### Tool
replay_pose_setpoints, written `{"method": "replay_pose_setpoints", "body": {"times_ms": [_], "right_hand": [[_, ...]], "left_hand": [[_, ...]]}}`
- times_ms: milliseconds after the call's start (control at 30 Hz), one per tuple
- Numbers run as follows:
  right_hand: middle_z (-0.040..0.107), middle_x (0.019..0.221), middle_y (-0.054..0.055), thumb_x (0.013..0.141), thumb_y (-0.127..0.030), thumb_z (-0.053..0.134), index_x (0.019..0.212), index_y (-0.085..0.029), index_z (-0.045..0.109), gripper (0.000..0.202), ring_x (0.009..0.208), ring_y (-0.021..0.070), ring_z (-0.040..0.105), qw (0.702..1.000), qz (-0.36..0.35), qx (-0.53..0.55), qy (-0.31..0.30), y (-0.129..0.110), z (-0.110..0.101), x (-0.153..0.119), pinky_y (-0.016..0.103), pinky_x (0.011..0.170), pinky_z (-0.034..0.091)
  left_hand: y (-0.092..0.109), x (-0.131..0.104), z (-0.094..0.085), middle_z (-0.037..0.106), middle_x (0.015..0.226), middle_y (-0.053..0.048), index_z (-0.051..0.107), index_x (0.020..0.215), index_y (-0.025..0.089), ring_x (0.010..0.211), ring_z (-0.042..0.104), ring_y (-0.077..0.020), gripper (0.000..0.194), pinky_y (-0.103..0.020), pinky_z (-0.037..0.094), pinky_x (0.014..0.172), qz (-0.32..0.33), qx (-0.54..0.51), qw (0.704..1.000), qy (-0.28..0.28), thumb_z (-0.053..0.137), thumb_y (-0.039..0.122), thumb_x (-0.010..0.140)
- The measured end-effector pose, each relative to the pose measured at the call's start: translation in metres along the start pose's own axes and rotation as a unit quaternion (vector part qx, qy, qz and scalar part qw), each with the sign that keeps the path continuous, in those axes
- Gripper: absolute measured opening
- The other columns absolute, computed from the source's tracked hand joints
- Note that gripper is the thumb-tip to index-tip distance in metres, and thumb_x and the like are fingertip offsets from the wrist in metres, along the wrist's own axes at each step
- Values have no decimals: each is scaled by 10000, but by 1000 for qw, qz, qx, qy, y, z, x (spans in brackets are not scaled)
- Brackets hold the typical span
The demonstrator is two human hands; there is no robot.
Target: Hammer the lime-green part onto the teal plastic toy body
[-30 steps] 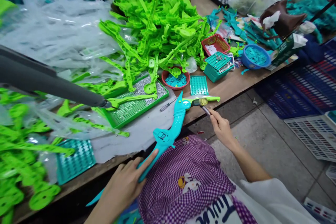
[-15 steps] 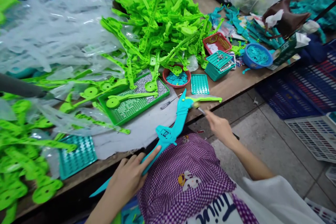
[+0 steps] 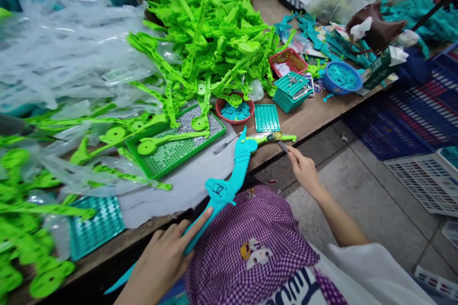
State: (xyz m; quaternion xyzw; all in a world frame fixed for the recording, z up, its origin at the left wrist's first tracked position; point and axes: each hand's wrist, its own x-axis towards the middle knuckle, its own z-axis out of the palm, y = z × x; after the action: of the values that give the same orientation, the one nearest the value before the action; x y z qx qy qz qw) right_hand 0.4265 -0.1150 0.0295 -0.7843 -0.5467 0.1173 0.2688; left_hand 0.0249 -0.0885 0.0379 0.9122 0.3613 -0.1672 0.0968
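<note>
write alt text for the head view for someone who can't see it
A person's left hand steadies a long teal plastic part across the edge of a wooden workbench, while the right hand holds a small hammer at its far end. Behind lie a heap of bright green plastic parts, a green tray and small baskets.

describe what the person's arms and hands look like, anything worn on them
Both hands, the left hand and the right hand, are bare: no gloves, rings or watch show. Both forearms are bare too. A loose white short sleeve shows at the right upper arm; no sleeve shows on the left.
</note>
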Motion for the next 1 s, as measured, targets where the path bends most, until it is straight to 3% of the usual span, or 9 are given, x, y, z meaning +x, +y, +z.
{"method": "replay_pose_setpoints", "body": {"times_ms": [100,267,433,533,633,733,800,900,1000], "right_hand": [[768,1123,78,1026,-356,322,1346,-255,605,439,852,221,748,999,-4,-38,5,-7,8,6,279,737,511],[794,860,54,1018,-351,374,1289,-279,646,391,729,231,738,990,13,-105,-90,-12,8,17,267,630,462],[779,974,79,1035,-404,288,1303,-246,634,466,822,214,725,998,35,-36,46,5,-2,10,268,690,472],[737,767,74,1002,-430,362,1209,-228,690,437,687,219,674,996,76,-52,10,15,2,9,281,638,440],[625,631,19,979,-503,380,1152,-215,696,461,572,173,573,995,83,59,-3,19,7,13,259,564,398],[464,563,-47,970,-603,327,1141,-186,657,558,476,123,423,970,103,205,77,21,3,16,231,484,332],[424,559,-61,963,-639,300,1123,-179,641,595,468,114,386,960,121,211,135,28,-3,17,228,485,315],[496,562,-27,958,-647,304,1022,-179,676,602,509,132,444,976,134,64,157,50,-13,18,243,534,308],[648,657,48,984,-575,330,1000,-185,711,546,538,151,506,982,92,-119,116,71,-19,21,261,556,256]], "left_hand": [[0,1,0,708,1134,-122,376,1525,359,1031,668,-294,670,-371,474,825,-4,11,1000,-2,472,178,887],[2,3,-3,707,1145,-113,375,1524,356,1018,669,-283,680,-372,478,832,-18,8,1000,-25,473,165,879],[4,4,-5,704,1154,-114,387,1517,368,1018,671,-287,672,-369,480,830,-24,-2,1000,-15,481,175,880],[2,4,-6,712,1131,-113,365,1528,359,988,680,-279,679,-360,487,829,-23,-5,1000,-14,489,186,883],[-6,4,-6,720,1133,-100,374,1530,339,1000,685,-266,691,-339,503,859,-33,-75,997,3,512,210,865],[-19,3,-12,664,1327,-58,352,1547,305,1112,658,-245,782,-298,509,937,-43,-245,969,15,548,231,794],[-27,4,-20,583,1446,-28,335,1557,269,1184,624,-246,833,-287,508,967,-45,-360,932,2,550,259,753],[-37,6,-35,597,1417,-54,344,1554,206,1074,652,-237,872,-293,539,908,-63,-455,888,-30,544,275,708],[-46,7,-40,711,1141,-76,297,1568,171,850,648,-200,917,-271,552,763,-76,-505,858,-55,557,308,699]]}}
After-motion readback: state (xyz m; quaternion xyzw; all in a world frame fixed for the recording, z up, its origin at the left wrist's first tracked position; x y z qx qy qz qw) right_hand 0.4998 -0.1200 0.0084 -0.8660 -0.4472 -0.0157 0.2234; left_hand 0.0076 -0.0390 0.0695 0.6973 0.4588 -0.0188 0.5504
